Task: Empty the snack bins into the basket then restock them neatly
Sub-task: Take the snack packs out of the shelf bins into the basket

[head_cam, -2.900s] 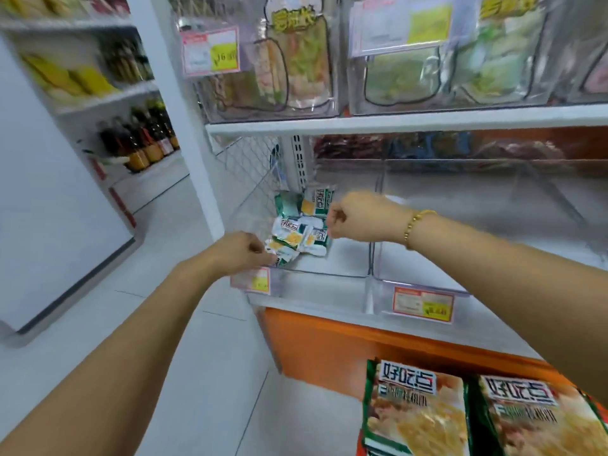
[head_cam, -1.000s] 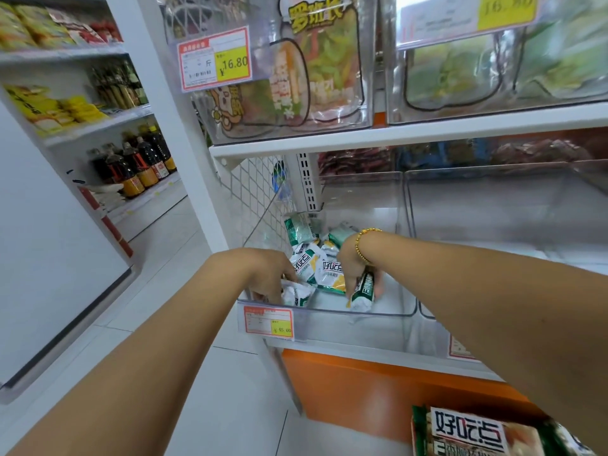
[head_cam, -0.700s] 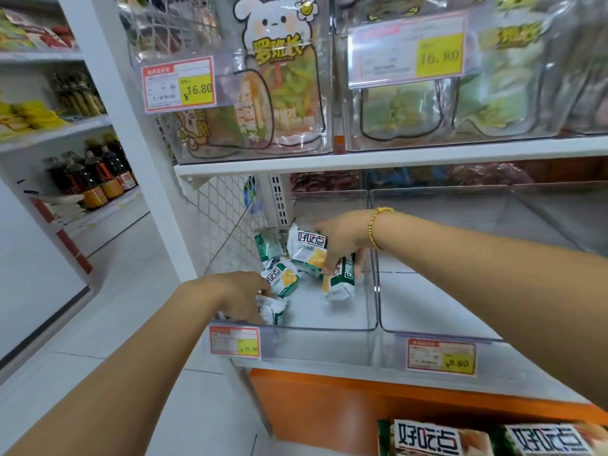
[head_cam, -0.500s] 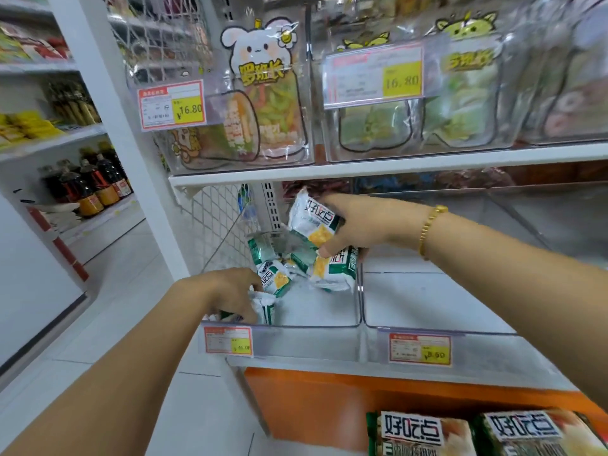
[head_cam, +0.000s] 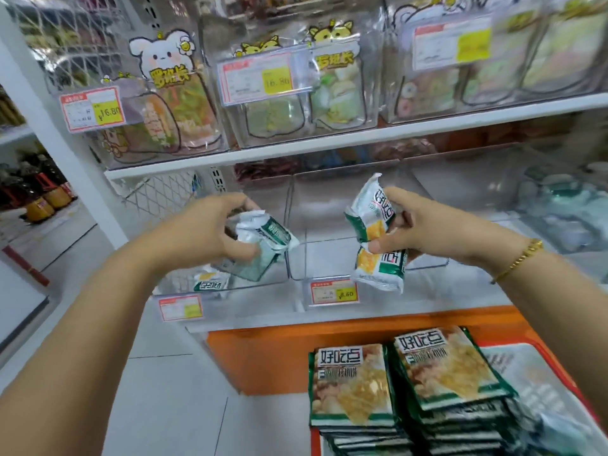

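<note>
Over the orange basket (head_cam: 546, 343) below both grips, the hands have come up out of the clear snack bin (head_cam: 256, 291): left hand (head_cam: 210, 232) curled round crumpled packets (head_cam: 263, 236), right hand (head_cam: 427, 225) pinching two printed packets (head_cam: 373, 215). A lone packet (head_cam: 210, 283) remains in the bin under the left grip; emptying judged nearly done, restocking not begun.

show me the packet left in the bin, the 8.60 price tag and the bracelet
packet left in the bin (head_cam: 210, 284), head view, its green label
8.60 price tag (head_cam: 334, 292), head view, its middle
bracelet (head_cam: 519, 261), head view, chain over the wrist
</note>
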The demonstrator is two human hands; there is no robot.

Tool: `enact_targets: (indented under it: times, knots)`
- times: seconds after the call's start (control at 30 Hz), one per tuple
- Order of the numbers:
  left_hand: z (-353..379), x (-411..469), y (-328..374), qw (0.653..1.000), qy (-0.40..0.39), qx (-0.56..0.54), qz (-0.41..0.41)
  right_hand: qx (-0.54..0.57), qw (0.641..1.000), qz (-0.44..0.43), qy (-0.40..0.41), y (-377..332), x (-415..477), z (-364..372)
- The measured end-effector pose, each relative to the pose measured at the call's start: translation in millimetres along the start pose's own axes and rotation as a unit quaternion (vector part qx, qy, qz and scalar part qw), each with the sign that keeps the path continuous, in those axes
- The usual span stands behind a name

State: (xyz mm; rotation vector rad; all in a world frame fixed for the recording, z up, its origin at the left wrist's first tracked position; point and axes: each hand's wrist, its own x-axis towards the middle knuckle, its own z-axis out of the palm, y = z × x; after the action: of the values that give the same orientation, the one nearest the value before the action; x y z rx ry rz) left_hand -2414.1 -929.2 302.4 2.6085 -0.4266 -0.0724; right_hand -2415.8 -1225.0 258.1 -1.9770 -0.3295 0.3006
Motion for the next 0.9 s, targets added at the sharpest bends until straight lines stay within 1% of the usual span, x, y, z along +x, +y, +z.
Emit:
enact_targets:
  times: [0.03, 0.1, 0.17, 0.23, 0.33, 0.4, 0.47, 0.53, 0.63, 0.7, 0.8, 0.87, 0.9]
  knots:
    - [11, -8, 12, 0.999, -0.035, -0.016, 0.013, -0.012, 1.0, 0.007, 0.004, 10, -15, -2]
    - [44, -21, 34, 0.992, -0.118, -0.038, 0.036, -0.086, 0.996, 0.02, 0.007, 34, -45, -3]
    - [89, -31, 49, 0.979, -0.194, -0.017, 0.059, -0.191, 0.981, 0.037, -0.01, 61, -76, -2]
    - [138, -42, 61, 0.959, -0.271, 0.018, 0.078, -0.264, 0.962, 0.06, -0.042, 88, -104, 2]
    - [202, -59, 66, 0.916, -0.391, 0.048, 0.072, -0.279, 0.947, 0.122, -0.106, 122, -141, 19]
    - [235, -68, 66, 0.892, -0.438, 0.073, 0.084, -0.261, 0.941, 0.151, -0.151, 146, -159, 40]
    - [263, -77, 60, 0.878, -0.459, 0.1, 0.096, -0.234, 0.943, 0.164, -0.173, 168, -171, 64]
    - [284, -86, 50, 0.875, -0.459, 0.12, 0.092, -0.223, 0.945, 0.179, -0.16, 194, -177, 86]
    - [303, -99, 33, 0.875, -0.47, 0.092, 0.067, -0.243, 0.937, 0.209, -0.137, 230, -184, 111]
    - [310, -104, 25, 0.875, -0.479, 0.059, 0.041, -0.244, 0.931, 0.223, -0.153, 244, -188, 120]
    - [316, -106, 20, 0.874, -0.486, 0.003, -0.007, -0.228, 0.929, 0.236, -0.169, 248, -187, 120]
    - [312, -103, 21, 0.868, -0.496, 0.005, -0.017, -0.211, 0.94, 0.231, -0.135, 237, -180, 109]
    - [306, -99, 25, 0.87, -0.493, 0.01, -0.009, -0.213, 0.949, 0.208, -0.109, 229, -175, 101]
